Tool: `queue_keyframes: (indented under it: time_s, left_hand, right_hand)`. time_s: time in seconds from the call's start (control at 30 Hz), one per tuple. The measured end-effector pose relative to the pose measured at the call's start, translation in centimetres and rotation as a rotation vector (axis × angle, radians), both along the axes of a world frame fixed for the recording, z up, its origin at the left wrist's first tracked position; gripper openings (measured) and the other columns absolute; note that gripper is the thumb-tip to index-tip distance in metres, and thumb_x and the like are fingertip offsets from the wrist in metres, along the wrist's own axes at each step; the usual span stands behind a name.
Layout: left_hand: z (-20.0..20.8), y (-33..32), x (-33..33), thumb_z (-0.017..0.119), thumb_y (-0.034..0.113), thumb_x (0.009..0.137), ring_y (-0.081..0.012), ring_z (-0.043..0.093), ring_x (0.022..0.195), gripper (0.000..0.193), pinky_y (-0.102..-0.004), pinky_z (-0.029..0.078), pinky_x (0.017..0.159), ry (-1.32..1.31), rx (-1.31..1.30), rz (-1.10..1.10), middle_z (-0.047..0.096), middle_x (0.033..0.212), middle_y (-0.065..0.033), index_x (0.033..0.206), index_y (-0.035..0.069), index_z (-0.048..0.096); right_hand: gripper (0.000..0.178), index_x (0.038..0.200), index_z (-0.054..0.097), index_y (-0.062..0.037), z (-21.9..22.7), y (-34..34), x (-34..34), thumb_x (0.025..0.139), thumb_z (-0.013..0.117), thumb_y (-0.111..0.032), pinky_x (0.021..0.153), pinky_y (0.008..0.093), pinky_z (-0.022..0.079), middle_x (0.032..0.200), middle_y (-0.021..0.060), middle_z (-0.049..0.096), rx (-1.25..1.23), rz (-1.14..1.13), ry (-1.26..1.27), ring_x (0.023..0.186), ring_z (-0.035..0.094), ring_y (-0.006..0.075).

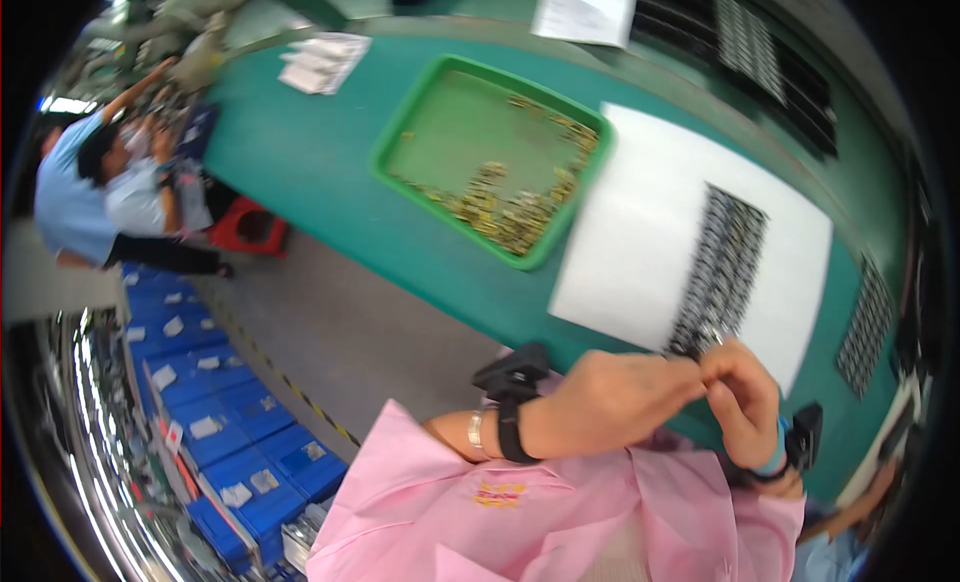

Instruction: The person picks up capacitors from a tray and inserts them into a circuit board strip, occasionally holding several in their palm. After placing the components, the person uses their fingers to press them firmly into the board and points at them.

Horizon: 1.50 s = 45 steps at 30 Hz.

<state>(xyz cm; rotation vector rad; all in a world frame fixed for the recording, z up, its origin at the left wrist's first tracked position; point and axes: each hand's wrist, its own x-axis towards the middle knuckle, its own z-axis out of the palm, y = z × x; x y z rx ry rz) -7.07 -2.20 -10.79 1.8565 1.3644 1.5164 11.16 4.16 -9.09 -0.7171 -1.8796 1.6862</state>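
My left hand point(622, 394) reaches across in front of my body, fingers bent together, its tips meeting those of my right hand point(742, 397). The right fingers are curled in a pinch. A small shiny metal bit point(713, 334) shows at the fingertips; its kind is too blurred to tell. Both hands are over the near edge of a black strip point(722, 262) filled with rows of small metallic parts. That strip lies on a white sheet point(625, 252). Left of the sheet stands a green tray point(408, 122) with many small brass-coloured parts heaped toward its near right side.
The green table point(300, 152) curves away to the left. Another black strip point(866, 327) lies at the right, and more dark strips point(690, 22) with papers point(585, 12) are at the back. Blue boxes point(225, 422), a red stool point(248, 228) and people point(80, 197) are at the left.
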Motion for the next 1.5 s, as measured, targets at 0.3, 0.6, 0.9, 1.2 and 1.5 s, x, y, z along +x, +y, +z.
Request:
queue_keyframes:
  time_s: [0.3,0.6,0.9,1.2,1.5]
  left_hand:
    - [-3.8,2.9,5.8,0.069,0.002,0.083,-0.0032,0.036,0.041,0.011,-0.021,0.027,0.039,-0.093,-0.409,0.158,0.048,0.054,0.0007,0.093,0.004,0.065]
    - [-8.5,7.8,11.8,0.067,0.003,0.086,0.0005,0.027,0.043,0.008,-0.0195,0.02,0.04,-0.259,-0.452,0.038,0.035,0.05,0.0077,0.093,0.002,0.065]
    - [-9.4,8.7,11.9,0.066,0.003,0.086,0.0012,0.029,0.043,0.008,-0.019,0.02,0.04,-0.295,-0.446,0.018,0.036,0.05,0.0073,0.094,0.002,0.064]
    - [-13.4,12.4,9.3,0.073,0.011,0.082,-0.0092,0.046,0.042,0.027,-0.0243,0.035,0.04,0.119,-0.408,0.049,0.054,0.056,-0.002,0.106,0.001,0.064]
    - [-20.2,16.7,7.1,0.082,0.025,0.071,-0.0117,0.032,0.039,0.053,-0.0256,0.029,0.039,0.333,-0.355,0.037,0.035,0.049,-0.0014,0.116,0.003,0.063]
  right_hand:
    - [0.019,0.091,0.062,-0.0022,-6.6,7.3,3.8,0.074,0.069,0.001,0.066,0.0311,0.041,0.086,0.0089,0.058,0.512,-0.031,0.05,0.075,0.053,0.0241]
    - [0.022,0.091,0.062,-0.0037,-9.3,9.6,10.8,0.072,0.072,0.0,0.066,0.0316,0.04,0.086,0.0079,0.058,0.566,-0.116,-0.058,0.075,0.052,0.0234]
    - [0.021,0.09,0.064,-0.0037,-10.4,10.0,10.5,0.072,0.073,-0.001,0.064,0.0307,0.04,0.087,0.0086,0.058,0.596,-0.158,-0.046,0.073,0.051,0.0225]
    - [0.019,0.088,0.06,-0.0005,-12.8,16.1,10.3,0.072,0.067,0.007,0.065,0.0312,0.041,0.084,0.0102,0.058,0.814,-0.304,-0.288,0.075,0.052,0.0246]
    - [0.018,0.087,0.059,0.0014,-20.7,23.4,7.1,0.072,0.067,0.008,0.066,0.0356,0.044,0.084,0.0101,0.059,0.96,-0.295,-0.485,0.078,0.053,0.0282]
